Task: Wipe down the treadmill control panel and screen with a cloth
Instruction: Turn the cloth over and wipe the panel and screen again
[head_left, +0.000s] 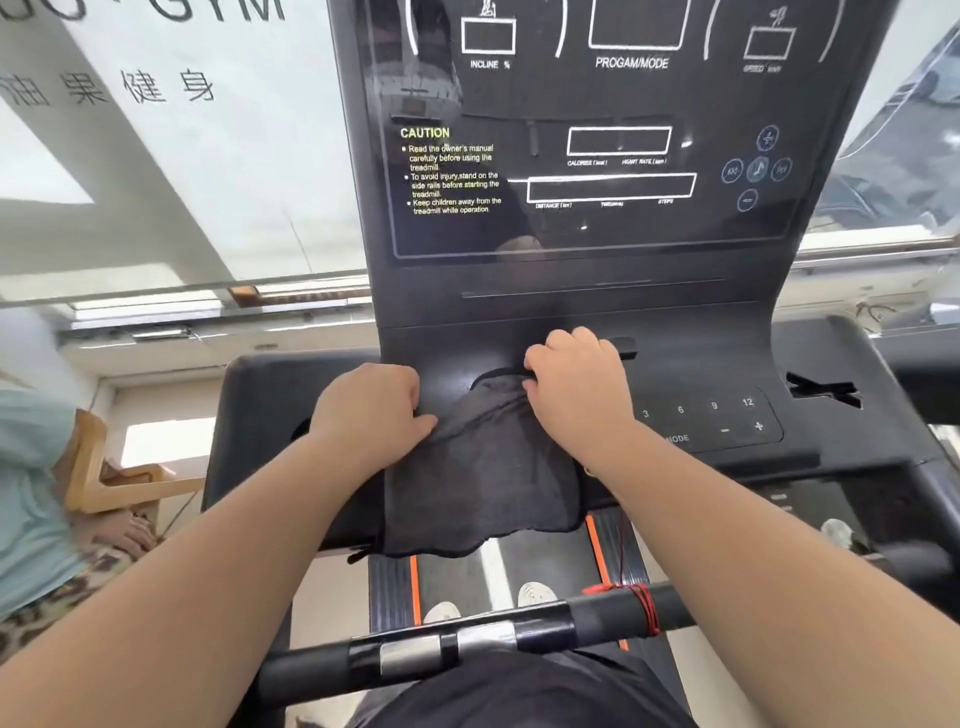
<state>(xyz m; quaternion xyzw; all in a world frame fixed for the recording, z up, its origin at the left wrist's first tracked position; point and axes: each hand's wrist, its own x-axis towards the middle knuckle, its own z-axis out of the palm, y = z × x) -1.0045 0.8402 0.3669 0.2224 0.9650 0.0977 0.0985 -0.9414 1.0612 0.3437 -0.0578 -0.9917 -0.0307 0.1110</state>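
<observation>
A dark grey cloth (483, 473) lies draped over the middle of the black treadmill control panel (727, 426), its lower edge hanging past the panel's front. My left hand (371, 410) grips the cloth's left edge with curled fingers. My right hand (576, 382) pinches the cloth's upper right edge, knuckles up. Above them rises the glossy black screen (597, 156), with white display outlines, a caution text at left and round buttons at right.
A black handlebar (467, 644) with metal sensor plates and a red cord crosses in front of my body. A cup recess (821, 389) sits at the panel's right. Another person in a light shirt (31, 499) stands at far left. The belt and my shoes show below.
</observation>
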